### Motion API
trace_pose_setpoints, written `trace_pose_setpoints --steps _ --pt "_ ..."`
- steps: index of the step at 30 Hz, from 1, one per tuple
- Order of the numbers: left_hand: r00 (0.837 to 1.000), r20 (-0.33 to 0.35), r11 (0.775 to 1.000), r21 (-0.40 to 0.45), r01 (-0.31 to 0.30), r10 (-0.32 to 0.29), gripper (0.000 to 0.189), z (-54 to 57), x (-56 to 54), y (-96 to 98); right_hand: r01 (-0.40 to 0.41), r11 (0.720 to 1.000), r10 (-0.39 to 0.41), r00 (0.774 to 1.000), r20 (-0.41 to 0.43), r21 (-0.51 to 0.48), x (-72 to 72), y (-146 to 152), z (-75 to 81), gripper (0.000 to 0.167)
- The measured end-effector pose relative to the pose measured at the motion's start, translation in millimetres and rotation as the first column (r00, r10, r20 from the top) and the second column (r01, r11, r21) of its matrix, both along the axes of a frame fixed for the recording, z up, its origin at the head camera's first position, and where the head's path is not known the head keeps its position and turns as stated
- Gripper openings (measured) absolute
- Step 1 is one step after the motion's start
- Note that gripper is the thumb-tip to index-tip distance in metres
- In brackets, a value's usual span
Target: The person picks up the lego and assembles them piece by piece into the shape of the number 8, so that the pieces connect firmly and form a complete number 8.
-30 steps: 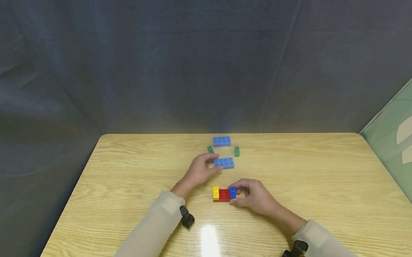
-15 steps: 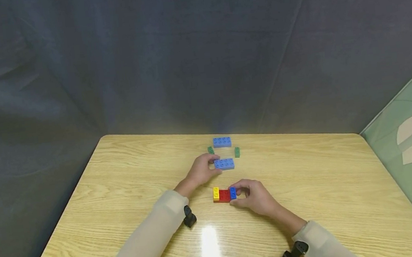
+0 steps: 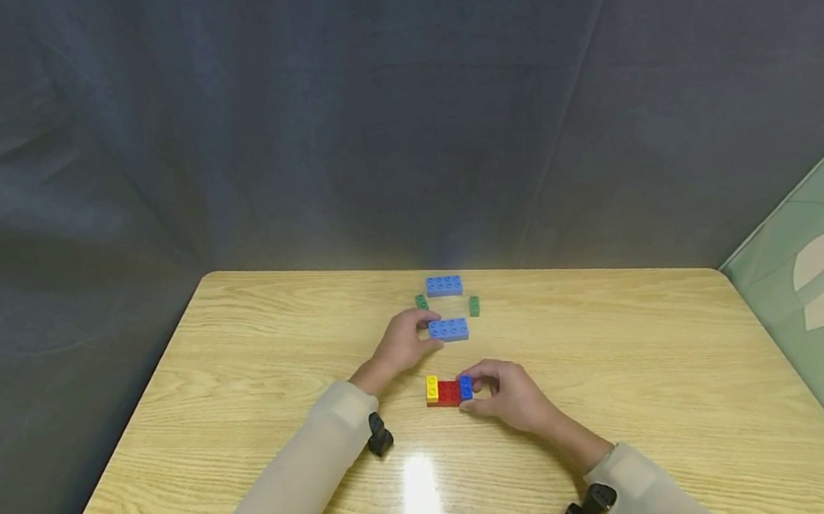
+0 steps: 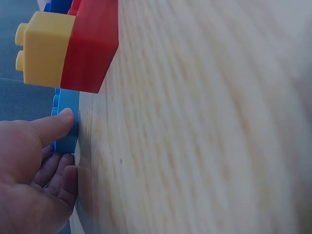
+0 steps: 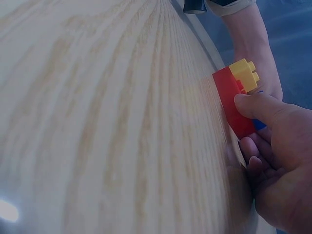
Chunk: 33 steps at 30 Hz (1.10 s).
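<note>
My left hand (image 3: 402,341) pinches the left end of a light blue building brick (image 3: 450,330), thumb on its near side and fingers behind. Closer to me, a red building brick (image 3: 449,393) lies on the table with a small yellow brick (image 3: 433,389) on its left end and a small dark blue brick (image 3: 466,387) on its right end. My right hand (image 3: 509,396) grips that right end between thumb and fingers. In the right wrist view the thumb covers part of the red brick (image 5: 229,100). The left wrist view shows the yellow brick (image 4: 46,48) seated on the red one.
A second light blue brick (image 3: 444,285) lies farther back on the wooden table (image 3: 618,352). Two small green bricks, a left one (image 3: 421,300) and a right one (image 3: 474,306), lie between the two light blue bricks. A dark curtain (image 3: 398,124) hangs behind the table.
My left forearm has shifted slightly to the right. Both hands keep their hold, and the bricks stay in the same arrangement.
</note>
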<state>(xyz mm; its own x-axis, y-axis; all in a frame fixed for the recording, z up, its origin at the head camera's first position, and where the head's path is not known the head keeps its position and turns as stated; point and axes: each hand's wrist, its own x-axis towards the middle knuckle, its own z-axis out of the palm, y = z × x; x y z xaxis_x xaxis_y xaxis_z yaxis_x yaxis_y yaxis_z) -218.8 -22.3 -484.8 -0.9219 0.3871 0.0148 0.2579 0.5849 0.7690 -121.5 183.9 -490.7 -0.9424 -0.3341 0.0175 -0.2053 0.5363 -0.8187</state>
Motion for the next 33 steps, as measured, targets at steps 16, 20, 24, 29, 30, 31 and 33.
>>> trace_pose_setpoints --steps 16,20,24,29,30,31,33 --pt "1.0 -0.017 0.999 0.035 0.01 -0.009 0.038 -2.8 -1.9 -4.5 0.008 1.0 -0.007 1.0 0.013 -0.005 -1.1 -1.4 0.5 0.033" --pt "1.0 -0.016 0.999 0.043 0.013 -0.012 0.039 -1.5 -1.7 -5.3 0.005 1.0 -0.005 1.0 0.014 -0.013 -1.9 -1.6 0.1 0.033" --pt "1.0 -0.011 0.999 0.05 0.008 -0.008 0.039 -0.7 -2.1 -6.1 0.003 1.0 -0.003 1.0 0.011 -0.012 -2.3 -1.9 -0.1 0.033" --pt "1.0 -0.011 0.998 0.063 0.008 -0.007 0.04 0.0 -2.0 -7.1 0.002 1.0 -0.002 1.0 -0.003 -0.018 -2.7 -1.8 -0.3 0.033" --pt "1.0 -0.011 0.998 0.065 0.008 -0.007 0.039 -0.1 -2.0 -7.2 -0.003 1.0 0.002 1.0 -0.009 -0.024 -2.7 -1.6 -0.2 0.033" --pt "1.0 -0.009 0.998 0.065 0.008 -0.007 0.039 -0.1 -2.1 -7.4 -0.004 1.0 0.004 1.0 -0.013 -0.027 -2.8 -1.5 -0.2 0.033" --pt "1.0 -0.005 0.998 0.063 0.007 -0.006 0.039 -0.1 -2.0 -7.7 -0.009 0.999 0.009 1.0 -0.017 -0.034 -2.6 -1.5 0.1 0.033"
